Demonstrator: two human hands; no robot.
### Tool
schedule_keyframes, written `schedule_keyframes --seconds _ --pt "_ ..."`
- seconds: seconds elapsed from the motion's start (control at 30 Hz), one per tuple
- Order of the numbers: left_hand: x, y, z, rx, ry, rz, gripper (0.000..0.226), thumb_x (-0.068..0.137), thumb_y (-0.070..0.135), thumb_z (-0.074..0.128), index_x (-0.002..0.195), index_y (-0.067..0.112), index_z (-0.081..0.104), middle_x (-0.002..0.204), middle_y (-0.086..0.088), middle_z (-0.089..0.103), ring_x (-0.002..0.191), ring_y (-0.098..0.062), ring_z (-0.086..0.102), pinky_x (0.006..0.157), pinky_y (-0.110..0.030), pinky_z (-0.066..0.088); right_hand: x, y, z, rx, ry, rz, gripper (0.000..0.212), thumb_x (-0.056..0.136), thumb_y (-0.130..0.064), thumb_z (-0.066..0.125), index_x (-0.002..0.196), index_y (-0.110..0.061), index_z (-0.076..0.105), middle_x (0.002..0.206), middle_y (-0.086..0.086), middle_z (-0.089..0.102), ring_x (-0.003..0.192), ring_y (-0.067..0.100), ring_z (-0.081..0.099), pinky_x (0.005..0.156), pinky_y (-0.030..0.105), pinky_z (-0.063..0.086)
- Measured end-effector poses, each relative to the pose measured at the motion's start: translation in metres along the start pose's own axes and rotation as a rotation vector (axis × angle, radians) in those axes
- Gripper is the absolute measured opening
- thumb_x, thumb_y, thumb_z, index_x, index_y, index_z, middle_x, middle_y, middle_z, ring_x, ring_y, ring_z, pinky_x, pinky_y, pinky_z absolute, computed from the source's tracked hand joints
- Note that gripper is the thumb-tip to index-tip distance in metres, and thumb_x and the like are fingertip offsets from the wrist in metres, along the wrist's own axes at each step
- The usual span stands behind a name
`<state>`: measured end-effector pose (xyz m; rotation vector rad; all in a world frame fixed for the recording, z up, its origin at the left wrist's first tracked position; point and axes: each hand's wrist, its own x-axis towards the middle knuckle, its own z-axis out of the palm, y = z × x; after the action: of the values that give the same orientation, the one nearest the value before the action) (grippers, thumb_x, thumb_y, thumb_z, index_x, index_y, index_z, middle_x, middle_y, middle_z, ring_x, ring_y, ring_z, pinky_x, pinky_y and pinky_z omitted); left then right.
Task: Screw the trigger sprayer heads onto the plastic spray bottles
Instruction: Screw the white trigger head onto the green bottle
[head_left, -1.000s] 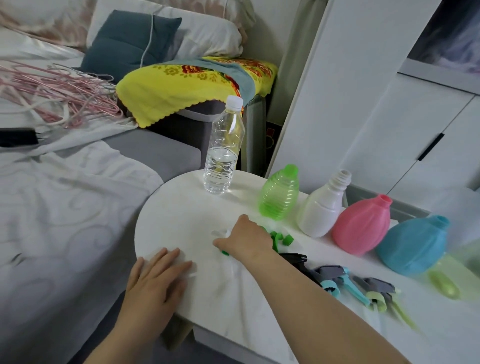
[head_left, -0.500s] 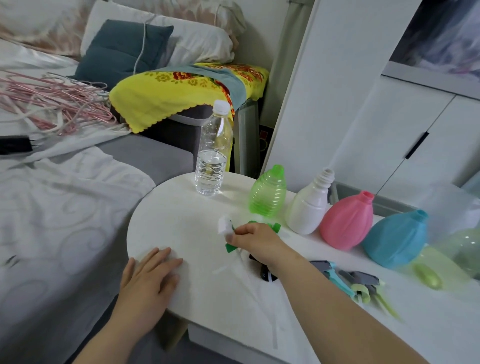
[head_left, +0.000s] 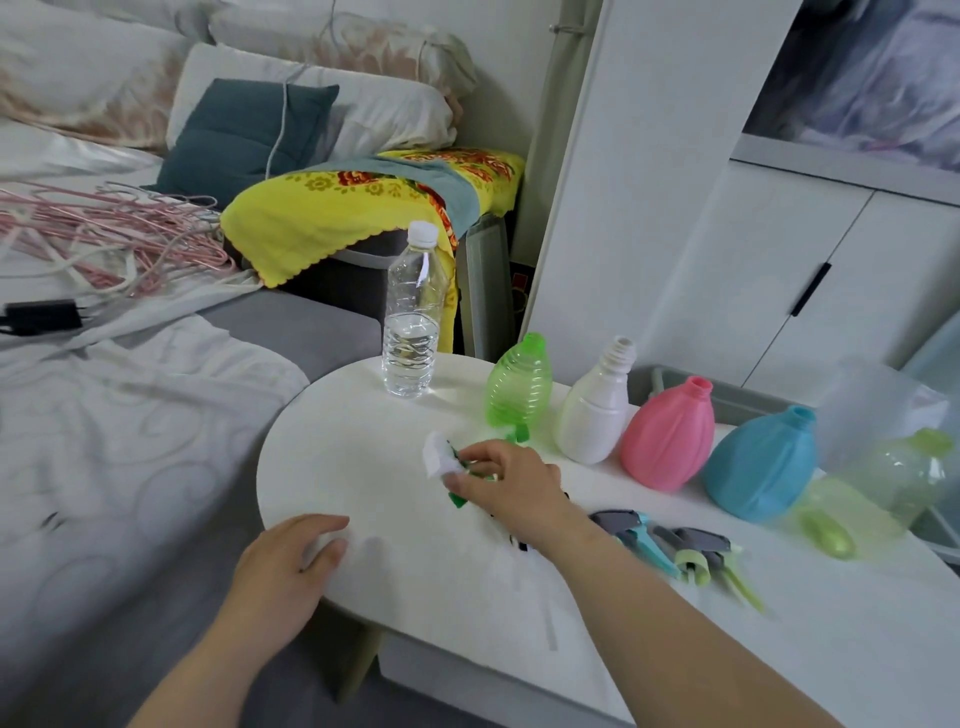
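Now your right hand (head_left: 509, 483) pinches the green-and-white trigger sprayer head (head_left: 441, 460) at its fingertips, left hand (head_left: 291, 561) lying slack on the table (head_left: 343, 457); pick-up step, so next likely seat it on the green spray bottle (head_left: 518, 387) just beyond.

Green-white sprayer head (head_left: 441, 460) pinched by right hand (head_left: 511, 491); four open-necked bottles (head_left: 667, 441) upright in row.
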<state>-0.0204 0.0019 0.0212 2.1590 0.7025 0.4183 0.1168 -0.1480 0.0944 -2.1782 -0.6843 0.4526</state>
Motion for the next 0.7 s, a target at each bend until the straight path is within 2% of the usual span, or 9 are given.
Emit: schedule_keyframes --seconds 0.07,0.1,0.13,0.2,0.27,0.37,0.43,0.53,0.7 --pt "-0.003 0.002 -0.002 -0.026 -0.01 -0.021 0.021 0.086 0.011 0.054 0.105 0.013 0.062 0.118 -0.008 0.06 0.115 -0.026 0.05 0.1 -0.037 0.035 -0.005 -0.004 -0.002 0.223 -0.039 -0.041 0.024 0.078 -0.024 0.066 0.1 -0.019 0.058 0.085 -0.011 0.057 0.086 0.003 0.051 0.076 0.013 0.042" --pt "-0.005 0.002 -0.003 -0.037 -0.013 -0.026 0.021 0.087 0.012 0.053 0.106 0.014 0.062 0.118 -0.006 0.06 0.115 -0.025 0.049 0.099 -0.036 0.035 -0.006 -0.006 -0.004 0.314 -0.018 -0.057 0.018 0.078 -0.019 0.065 0.094 -0.02 0.057 0.083 -0.009 0.056 0.083 0.004 0.052 0.066 0.006 0.041" --pt "-0.006 0.003 -0.004 -0.043 -0.014 -0.03 0.021 0.087 0.013 0.052 0.106 0.015 0.061 0.118 -0.004 0.06 0.115 -0.023 0.049 0.099 -0.035 0.035 -0.007 -0.006 -0.007 0.379 0.029 -0.068 0.014 0.079 -0.016 0.065 0.088 -0.02 0.056 0.081 -0.006 0.057 0.076 0.005 0.053 0.058 0.003 0.04" --pt "-0.008 0.006 -0.004 -0.045 -0.009 -0.026 0.021 0.087 0.015 0.052 0.106 0.017 0.062 0.113 0.0 0.06 0.113 -0.022 0.05 0.098 -0.035 0.036 -0.009 -0.007 -0.017 0.501 0.127 -0.069 0.011 0.079 -0.013 0.064 0.081 -0.018 0.054 0.075 -0.002 0.058 0.061 0.005 0.051 0.049 0.007 0.04" --pt "-0.01 0.011 -0.002 -0.059 0.0 0.005 0.017 0.086 0.015 0.054 0.1 0.02 0.063 0.104 0.006 0.06 0.108 -0.018 0.052 0.094 -0.032 0.037 -0.009 -0.006 -0.03 0.615 0.18 -0.053 0.009 0.08 -0.012 0.062 0.078 -0.017 0.055 0.073 -0.002 0.061 0.056 0.005 0.055 0.052 0.012 0.045" --pt "-0.01 0.021 0.003 -0.103 -0.016 0.05 0.017 0.085 0.014 0.056 0.089 0.03 0.057 0.095 0.013 0.058 0.098 -0.01 0.05 0.086 -0.025 0.034 -0.012 0.001 -0.051 0.72 0.184 -0.051 0.006 0.08 -0.009 0.06 0.079 -0.015 0.059 0.076 -0.001 0.065 0.062 0.008 0.061 0.058 0.017 0.051" --pt "-0.006 0.028 0.008 -0.12 -0.028 0.061 0.018 0.085 0.015 0.055 0.088 0.033 0.055 0.094 0.016 0.057 0.097 -0.008 0.05 0.086 -0.023 0.033 -0.012 0.008 -0.067 0.786 0.186 -0.068 0.009 0.08 -0.006 0.059 0.079 -0.015 0.062 0.071 -0.004 0.069 0.063 0.005 0.065 0.058 0.017 0.053" --pt "0.01 0.042 0.016 -0.123 -0.026 0.097 0.018 0.086 0.016 0.055 0.1 0.027 0.057 0.097 0.012 0.058 0.098 -0.008 0.05 0.086 -0.022 0.032 -0.014 0.016 -0.09 0.896 0.218 -0.085 0.013 0.08 -0.001 0.057 0.075 -0.012 0.061 0.062 -0.005 0.072 0.062 0.004 0.067 0.057 0.018 0.055" --pt "0.063 0.084 0.049 -0.225 -0.048 0.112 0.044 0.082 0.016 0.06 0.123 0.019 0.045 0.115 0.002 0.051 0.102 -0.012 0.047 0.086 -0.023 0.031 -0.013 0.031 -0.124 1.03 0.306 -0.098 0.006 0.081 0.0 0.053 0.08 -0.005 0.057 0.06 -0.002 0.071 0.059 0.007 0.068 0.056 0.021 0.057"
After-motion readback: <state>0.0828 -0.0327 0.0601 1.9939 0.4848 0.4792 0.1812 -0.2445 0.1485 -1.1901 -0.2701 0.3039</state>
